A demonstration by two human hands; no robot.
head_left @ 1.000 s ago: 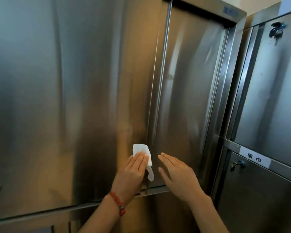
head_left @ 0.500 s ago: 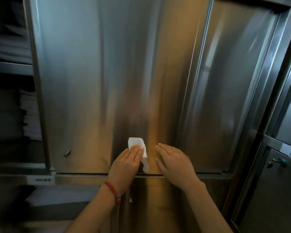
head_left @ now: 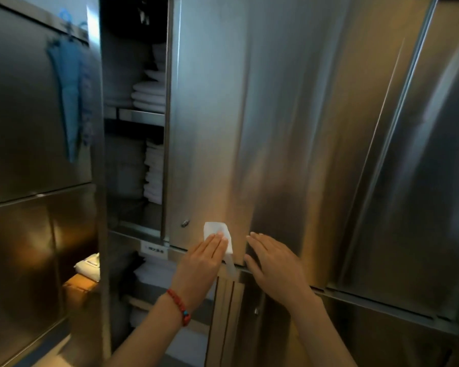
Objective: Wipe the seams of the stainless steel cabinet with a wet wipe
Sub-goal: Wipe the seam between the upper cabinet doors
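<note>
A tall stainless steel cabinet door [head_left: 289,128] fills the middle of the head view. My left hand [head_left: 200,263] presses a white wet wipe [head_left: 217,234] flat against the door's lower edge, right above the horizontal seam [head_left: 355,296] between the upper and lower doors. A tail of the wipe hangs down over the seam. My right hand [head_left: 273,263] lies flat on the door just right of the wipe, fingers spread, holding nothing. A red bead bracelet sits on my left wrist.
Left of the door the cabinet stands open, with stacked white towels [head_left: 154,170] on its shelves. A blue cloth [head_left: 69,96] hangs on the steel unit at far left. A small knob [head_left: 185,223] sits near the door's lower left corner. Another steel door [head_left: 435,181] is at right.
Both hands with the wipe have slid left along the bottom of the door, and my view has swung left, so the open shelf section now shows.
</note>
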